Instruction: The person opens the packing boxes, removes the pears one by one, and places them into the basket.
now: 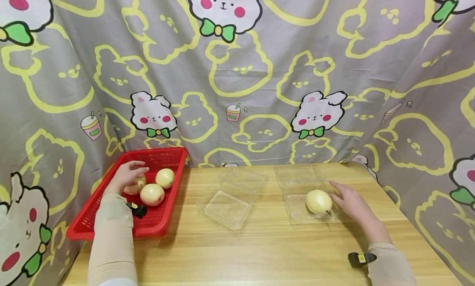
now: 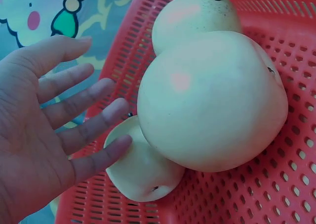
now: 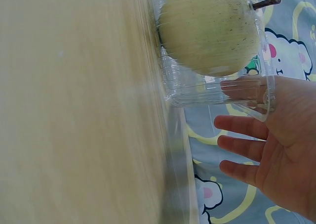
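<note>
My left hand [image 1: 125, 176] is over the red plastic basket [image 1: 156, 227], its fingers spread beside three pale yellow pears. In the left wrist view, a large pear [image 2: 212, 100] sits in front of another pear [image 2: 195, 16], and a third pear [image 2: 143, 167] lies partly behind my little finger. On the right, one pear [image 1: 319, 202] rests in an opened clear plastic clamshell box [image 1: 295, 213]. My right hand [image 1: 350, 201] is at that box's right side with its fingers loosely extended, one digit showing through the clear wall in the right wrist view. Neither hand grips anything.
A second clear clamshell box [image 1: 227, 211] lies opened in the middle of the wooden table [image 1: 237, 253]. Behind the table hangs a grey patterned curtain [image 1: 200, 83], which also runs along both sides. The basket stands at the table's left edge.
</note>
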Demonstrator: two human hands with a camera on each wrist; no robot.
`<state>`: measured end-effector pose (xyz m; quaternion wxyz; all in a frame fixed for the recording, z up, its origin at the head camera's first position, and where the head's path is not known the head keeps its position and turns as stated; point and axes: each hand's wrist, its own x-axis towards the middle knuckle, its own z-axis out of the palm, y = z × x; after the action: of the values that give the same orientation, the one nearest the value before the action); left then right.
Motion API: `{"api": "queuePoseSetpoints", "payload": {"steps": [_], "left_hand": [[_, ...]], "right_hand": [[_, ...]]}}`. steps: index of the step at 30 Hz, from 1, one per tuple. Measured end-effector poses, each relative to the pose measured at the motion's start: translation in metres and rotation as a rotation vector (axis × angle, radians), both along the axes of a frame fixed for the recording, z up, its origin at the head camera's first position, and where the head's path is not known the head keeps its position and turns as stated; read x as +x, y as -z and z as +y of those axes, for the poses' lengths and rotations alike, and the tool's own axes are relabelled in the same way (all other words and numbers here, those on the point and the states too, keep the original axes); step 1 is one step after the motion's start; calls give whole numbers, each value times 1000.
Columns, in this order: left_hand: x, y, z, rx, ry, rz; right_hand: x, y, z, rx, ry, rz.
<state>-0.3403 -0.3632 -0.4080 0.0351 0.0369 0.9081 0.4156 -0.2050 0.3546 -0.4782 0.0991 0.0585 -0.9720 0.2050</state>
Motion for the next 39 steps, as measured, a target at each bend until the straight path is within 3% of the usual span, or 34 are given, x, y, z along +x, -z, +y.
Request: {"api": "queuePoseSetpoints", "payload": {"steps": [7,21,30,39], "left_hand": [[1,-7,1,11,-88,65],[10,-27,7,65,-241,298],[13,-39,12,7,-241,344],[21,-61,27,-63,-175,385]], "right_hand": [[0,0,0,3,2,0],[0,1,1,-13,6,-8],[-1,1,1,-14,1,-13],[-1,1,1,-15,4,-12]]}}
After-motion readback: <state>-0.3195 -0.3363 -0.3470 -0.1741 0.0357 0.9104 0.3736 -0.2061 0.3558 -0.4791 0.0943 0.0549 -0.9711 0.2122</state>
